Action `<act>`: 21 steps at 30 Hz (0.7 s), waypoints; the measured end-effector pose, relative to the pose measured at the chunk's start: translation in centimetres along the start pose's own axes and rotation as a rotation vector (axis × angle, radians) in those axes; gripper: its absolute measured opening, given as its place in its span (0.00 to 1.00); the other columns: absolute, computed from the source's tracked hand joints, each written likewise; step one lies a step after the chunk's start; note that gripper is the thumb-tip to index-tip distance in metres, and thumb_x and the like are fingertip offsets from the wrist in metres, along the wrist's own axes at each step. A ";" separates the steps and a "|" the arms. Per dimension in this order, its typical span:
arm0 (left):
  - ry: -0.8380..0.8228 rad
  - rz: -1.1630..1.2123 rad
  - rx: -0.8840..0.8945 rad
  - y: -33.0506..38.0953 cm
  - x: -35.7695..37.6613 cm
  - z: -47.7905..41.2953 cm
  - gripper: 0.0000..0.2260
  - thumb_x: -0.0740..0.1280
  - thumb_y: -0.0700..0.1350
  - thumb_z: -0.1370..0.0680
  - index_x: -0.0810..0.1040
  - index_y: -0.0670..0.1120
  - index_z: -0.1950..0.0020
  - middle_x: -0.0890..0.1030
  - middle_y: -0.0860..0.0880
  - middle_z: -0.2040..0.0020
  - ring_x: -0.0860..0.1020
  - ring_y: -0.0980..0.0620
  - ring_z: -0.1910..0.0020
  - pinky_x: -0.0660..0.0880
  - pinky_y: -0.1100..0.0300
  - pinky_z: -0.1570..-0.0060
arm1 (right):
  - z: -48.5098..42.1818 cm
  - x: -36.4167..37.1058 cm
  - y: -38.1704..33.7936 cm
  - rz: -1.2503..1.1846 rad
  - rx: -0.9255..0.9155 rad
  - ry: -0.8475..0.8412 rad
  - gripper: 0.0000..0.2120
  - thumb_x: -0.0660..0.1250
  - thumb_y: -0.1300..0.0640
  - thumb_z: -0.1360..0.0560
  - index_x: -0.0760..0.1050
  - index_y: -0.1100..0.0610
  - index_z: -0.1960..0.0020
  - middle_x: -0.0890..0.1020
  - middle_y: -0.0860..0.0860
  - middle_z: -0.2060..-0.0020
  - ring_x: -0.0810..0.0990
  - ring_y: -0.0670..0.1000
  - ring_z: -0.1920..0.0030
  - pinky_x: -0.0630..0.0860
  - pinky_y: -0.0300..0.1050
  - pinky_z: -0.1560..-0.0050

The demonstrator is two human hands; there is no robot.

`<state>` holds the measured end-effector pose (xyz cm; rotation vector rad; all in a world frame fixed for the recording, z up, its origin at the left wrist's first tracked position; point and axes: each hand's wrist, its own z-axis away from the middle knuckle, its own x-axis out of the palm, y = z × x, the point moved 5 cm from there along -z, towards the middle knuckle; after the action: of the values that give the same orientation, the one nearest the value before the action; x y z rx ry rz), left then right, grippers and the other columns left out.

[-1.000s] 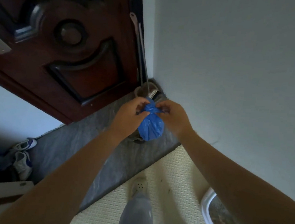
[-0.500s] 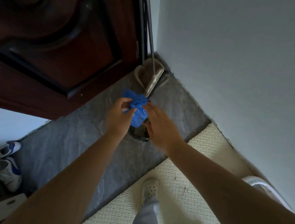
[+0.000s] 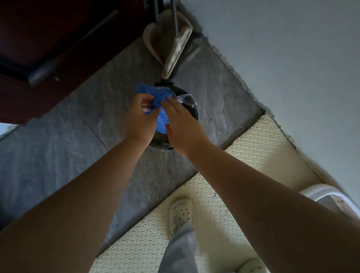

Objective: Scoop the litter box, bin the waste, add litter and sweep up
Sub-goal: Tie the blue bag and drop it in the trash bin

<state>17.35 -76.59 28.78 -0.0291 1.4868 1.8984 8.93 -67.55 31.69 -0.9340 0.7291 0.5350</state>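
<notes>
The blue bag (image 3: 157,95) is at the centre of the frame, held directly above a dark round bin (image 3: 189,108) that stands on the grey stone floor (image 3: 66,144). The bin carries a clear liner (image 3: 183,97) at its rim.

Left hand (image 3: 140,121): grasping. Its thumb and fingers pinch the crumpled, gathered neck of the blue bag, and the body of the bag hangs below the pinch, between the two hands.

Right hand (image 3: 183,127): released. Its fingers are extended and lie against the right side of the blue bag without curling round it.

Above the bin, in the upper centre of the frame, a beige dustpan (image 3: 155,39) and a broom head (image 3: 178,50) stand in the corner, their metal handles rising out of the top edge. A dark brown door (image 3: 54,29) fills the upper left and a pale wall (image 3: 287,69) the upper right.

A cream textured mat (image 3: 248,161) covers the lower right. The person's two white perforated shoes (image 3: 180,214) stand on it. A white curved rim (image 3: 321,189) shows at the right edge; what it belongs to cannot be determined.
</notes>
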 end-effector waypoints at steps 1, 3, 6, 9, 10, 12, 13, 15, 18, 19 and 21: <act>-0.005 0.000 -0.004 -0.6 0.2 -0.3 0.13 0.70 0.40 0.27 0.75 0.46 0.44 0.81 0.50 0.49 0.80 0.55 0.50 0.78 0.57 0.49 | -0.1 0.6 0.2 -0.017 0.015 -0.005 0.34 0.63 0.65 0.22 0.51 0.54 0.22 0.51 0.49 0.22 0.50 0.50 0.23 0.63 0.49 0.27; -0.018 0.013 -0.017 -1.8 0.6 -0.7 0.13 0.70 0.39 0.27 0.75 0.46 0.44 0.81 0.49 0.49 0.80 0.55 0.50 0.78 0.57 0.48 | -0.4 1.7 0.6 -0.037 0.031 -0.015 0.34 0.63 0.65 0.23 0.51 0.53 0.22 0.51 0.49 0.22 0.51 0.50 0.23 0.65 0.53 0.29; -0.036 0.023 -0.017 -3.5 1.2 -1.1 0.13 0.69 0.37 0.26 0.75 0.43 0.43 0.81 0.47 0.48 0.80 0.54 0.49 0.78 0.58 0.47 | -1.0 3.3 1.5 -0.071 0.045 -0.033 0.35 0.63 0.66 0.23 0.51 0.53 0.22 0.51 0.49 0.22 0.52 0.50 0.23 0.66 0.55 0.30; -0.027 0.042 -0.014 -4.8 1.5 -1.6 0.12 0.70 0.37 0.26 0.75 0.44 0.44 0.81 0.47 0.48 0.80 0.53 0.48 0.78 0.57 0.47 | -1.6 4.6 2.3 -0.090 0.037 -0.049 0.37 0.63 0.67 0.24 0.50 0.53 0.22 0.51 0.48 0.22 0.52 0.50 0.23 0.67 0.57 0.31; -0.023 0.049 -0.010 -5.2 1.5 -1.7 0.12 0.70 0.38 0.27 0.75 0.44 0.44 0.81 0.47 0.48 0.80 0.53 0.49 0.78 0.57 0.47 | -1.7 4.9 2.4 -0.087 0.031 -0.054 0.37 0.64 0.68 0.24 0.50 0.52 0.22 0.50 0.48 0.22 0.52 0.50 0.23 0.67 0.56 0.31; -0.025 0.055 -0.001 -5.9 1.7 -1.9 0.12 0.70 0.38 0.27 0.74 0.47 0.46 0.81 0.46 0.48 0.80 0.52 0.49 0.78 0.56 0.48 | -2.0 5.6 2.8 -0.089 0.029 -0.052 0.37 0.64 0.68 0.24 0.50 0.52 0.22 0.50 0.47 0.22 0.52 0.49 0.23 0.67 0.54 0.30; -0.029 0.054 -0.003 -6.3 1.8 -2.0 0.11 0.70 0.39 0.27 0.74 0.49 0.47 0.81 0.46 0.48 0.80 0.52 0.49 0.78 0.55 0.48 | -2.2 5.9 2.9 -0.093 0.029 -0.050 0.37 0.64 0.68 0.24 0.50 0.52 0.22 0.50 0.47 0.22 0.52 0.48 0.23 0.67 0.54 0.30; -0.039 0.059 -0.007 -6.9 1.9 -2.2 0.12 0.70 0.39 0.28 0.73 0.53 0.50 0.81 0.46 0.48 0.80 0.52 0.50 0.79 0.53 0.48 | -2.4 6.4 3.2 -0.108 0.027 -0.044 0.37 0.63 0.68 0.24 0.50 0.53 0.22 0.51 0.47 0.22 0.53 0.48 0.23 0.66 0.54 0.30; -0.047 0.088 -0.007 -7.2 2.3 -2.7 0.13 0.70 0.39 0.28 0.72 0.56 0.52 0.80 0.47 0.49 0.80 0.53 0.50 0.79 0.54 0.48 | -2.7 6.8 3.5 -0.117 0.017 -0.029 0.36 0.61 0.69 0.24 0.50 0.52 0.22 0.52 0.47 0.22 0.54 0.47 0.24 0.67 0.48 0.30; -0.049 0.092 -0.002 -7.2 2.4 -3.0 0.13 0.69 0.38 0.27 0.72 0.56 0.52 0.80 0.46 0.49 0.80 0.53 0.50 0.78 0.55 0.48 | -2.8 6.8 3.6 -0.122 0.017 -0.020 0.36 0.61 0.69 0.24 0.50 0.52 0.22 0.52 0.47 0.22 0.55 0.47 0.24 0.67 0.45 0.31; -0.059 0.086 0.007 -7.1 2.8 -3.5 0.14 0.69 0.37 0.27 0.72 0.55 0.52 0.80 0.47 0.49 0.80 0.53 0.50 0.78 0.57 0.48 | -3.0 6.8 3.8 -0.139 0.029 -0.004 0.35 0.60 0.68 0.23 0.50 0.52 0.22 0.52 0.47 0.22 0.56 0.47 0.24 0.68 0.42 0.33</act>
<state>17.71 -77.52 20.41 0.0944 1.4764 1.9453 9.69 -67.53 23.38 -0.9489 0.6617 0.4033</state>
